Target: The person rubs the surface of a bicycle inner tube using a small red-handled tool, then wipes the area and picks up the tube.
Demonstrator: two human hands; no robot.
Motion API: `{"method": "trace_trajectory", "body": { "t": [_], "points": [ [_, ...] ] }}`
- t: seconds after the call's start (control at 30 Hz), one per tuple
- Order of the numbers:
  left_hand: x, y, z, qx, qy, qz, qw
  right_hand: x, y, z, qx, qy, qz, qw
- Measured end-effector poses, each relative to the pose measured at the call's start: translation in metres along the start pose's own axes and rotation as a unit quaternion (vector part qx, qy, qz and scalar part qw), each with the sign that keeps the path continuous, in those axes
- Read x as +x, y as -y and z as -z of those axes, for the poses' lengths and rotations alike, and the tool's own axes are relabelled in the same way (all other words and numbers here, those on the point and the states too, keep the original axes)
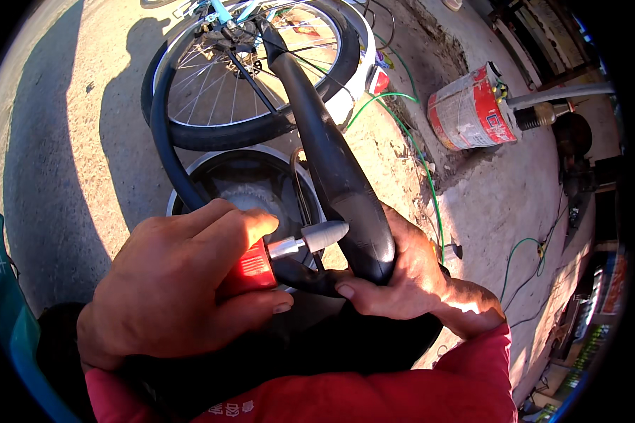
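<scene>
My left hand [166,285] is wrapped round the red body of a small rotary grinder [250,271]. A grey cone-shaped grinding stone [324,235] sticks out from its metal chuck toward the right. Close by, my right hand [406,278] grips a bent, swollen stretch of black inner tube [339,173], with the thumb in front and the fingers mostly hidden behind. The stone's tip lies right at the tube's side; whether they touch I cannot tell. From there the tube runs up to the bicycle wheel's hub, and a thinner stretch loops down on the left.
A bicycle wheel with a black tyre [212,137] is at the top. Beneath the tube is a round basin [261,149] with a pale rim. To the right stand a red and white can [466,109] and a green cord [430,173] trailing over the concrete ground.
</scene>
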State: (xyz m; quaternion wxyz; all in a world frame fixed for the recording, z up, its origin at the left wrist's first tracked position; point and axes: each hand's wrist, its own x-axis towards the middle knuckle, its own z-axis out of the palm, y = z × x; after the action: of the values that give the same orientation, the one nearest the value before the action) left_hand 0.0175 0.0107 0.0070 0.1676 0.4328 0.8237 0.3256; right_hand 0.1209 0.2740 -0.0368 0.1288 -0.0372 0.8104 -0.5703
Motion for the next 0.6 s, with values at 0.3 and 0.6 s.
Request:
{"method": "trace_trajectory", "body": {
  "t": [0.3, 0.6],
  "points": [
    [0.0016, 0.0014, -0.0035, 0.001, -0.004, -0.006, 1.000, 0.0008, -0.0051, 0.0018, -0.026, -0.002, 0.028, 0.999],
    [0.0015, -0.0034, -0.0010, -0.010, 0.014, -0.016, 1.000, 0.0033, -0.0005, -0.0017, -0.014, 0.003, 0.038, 0.999]
  ]
}}
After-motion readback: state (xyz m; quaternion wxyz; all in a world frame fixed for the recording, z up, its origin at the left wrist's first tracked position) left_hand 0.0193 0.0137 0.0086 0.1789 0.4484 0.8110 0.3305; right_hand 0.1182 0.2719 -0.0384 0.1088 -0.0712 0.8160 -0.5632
